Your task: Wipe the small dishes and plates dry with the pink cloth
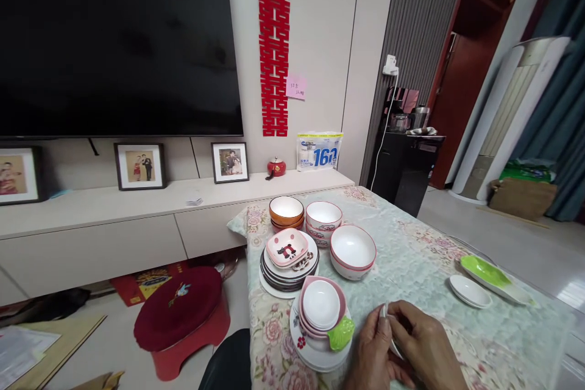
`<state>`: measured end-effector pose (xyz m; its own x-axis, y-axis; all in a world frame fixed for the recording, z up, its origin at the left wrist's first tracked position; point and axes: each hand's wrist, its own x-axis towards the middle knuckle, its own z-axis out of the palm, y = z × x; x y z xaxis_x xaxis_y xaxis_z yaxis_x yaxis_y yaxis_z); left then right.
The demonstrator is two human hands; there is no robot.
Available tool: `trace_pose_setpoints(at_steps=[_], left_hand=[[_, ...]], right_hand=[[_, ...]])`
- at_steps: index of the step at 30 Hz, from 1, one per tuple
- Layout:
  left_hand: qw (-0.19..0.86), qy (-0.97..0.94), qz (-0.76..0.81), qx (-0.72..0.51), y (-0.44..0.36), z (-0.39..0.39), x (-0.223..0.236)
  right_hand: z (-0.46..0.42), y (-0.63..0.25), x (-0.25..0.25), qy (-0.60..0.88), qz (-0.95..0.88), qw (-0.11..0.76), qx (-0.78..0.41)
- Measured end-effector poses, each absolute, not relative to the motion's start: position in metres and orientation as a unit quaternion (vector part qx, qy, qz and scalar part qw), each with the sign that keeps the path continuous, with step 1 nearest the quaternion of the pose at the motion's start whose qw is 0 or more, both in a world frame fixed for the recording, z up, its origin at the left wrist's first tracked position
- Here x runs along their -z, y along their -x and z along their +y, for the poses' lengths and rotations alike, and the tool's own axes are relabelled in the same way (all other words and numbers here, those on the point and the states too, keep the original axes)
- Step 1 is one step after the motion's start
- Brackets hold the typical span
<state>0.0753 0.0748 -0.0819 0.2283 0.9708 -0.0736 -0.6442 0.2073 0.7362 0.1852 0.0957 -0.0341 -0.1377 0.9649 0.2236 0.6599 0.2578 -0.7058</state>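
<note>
My left hand point(372, 350) and my right hand point(423, 341) meet low over the table, right of the stacked dishes. Between their closed fingers is a small white dish point(395, 350), held tilted, with only slivers of its rim showing. Close to my left hand, small white bowls point(321, 304) sit in a pink dish on white plates point(315, 358), with a green leaf-shaped piece point(341, 334) beside them. Behind these, a pink square cat dish point(287, 247) tops a pile of plates point(287, 283). To the right lie white saucers point(470, 292) and a green-and-white leaf-shaped dish point(491, 276).
Stacked brown bowls point(286, 211), red-rimmed bowls point(323, 216) and larger white bowls point(353, 248) stand farther back on the floral tablecloth point(411, 262). A red stool point(183, 317) is left of the table. A low cabinet point(205, 195) runs along the wall.
</note>
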Motion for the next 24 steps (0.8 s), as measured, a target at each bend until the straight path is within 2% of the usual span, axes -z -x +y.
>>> trace_pose_setpoints(at_steps=[2, 4, 7, 9, 14, 18, 24], left_hand=[[0.721, -0.294, 0.271, -0.567, -0.076, 0.076, 0.085], [0.713, -0.271, 0.267, -0.589, -0.076, 0.078, 0.087], [0.710, -0.240, 0.265, -0.606, -0.077, 0.081, 0.088], [0.723, -0.240, 0.265, -0.592, -0.077, 0.082, 0.087], [0.736, -0.244, 0.262, -0.575, -0.078, 0.082, 0.084], [0.755, -0.244, 0.265, -0.548, -0.074, 0.075, 0.077], [0.785, -0.205, 0.246, -0.530, -0.070, 0.072, 0.068]], right_hand=[[0.096, -0.180, 0.037, 0.561, -0.695, 0.376, -0.248], [0.097, -0.179, 0.035, 0.517, -0.700, 0.382, -0.312], [0.096, -0.183, 0.024, 0.437, -0.735, 0.320, -0.407], [0.096, -0.188, 0.018, 0.413, -0.760, 0.282, -0.415], [0.098, -0.193, 0.024, 0.480, -0.783, 0.246, -0.310], [0.099, -0.187, 0.035, 0.514, -0.766, 0.321, -0.215], [0.099, -0.184, 0.039, 0.490, -0.764, 0.381, -0.174]])
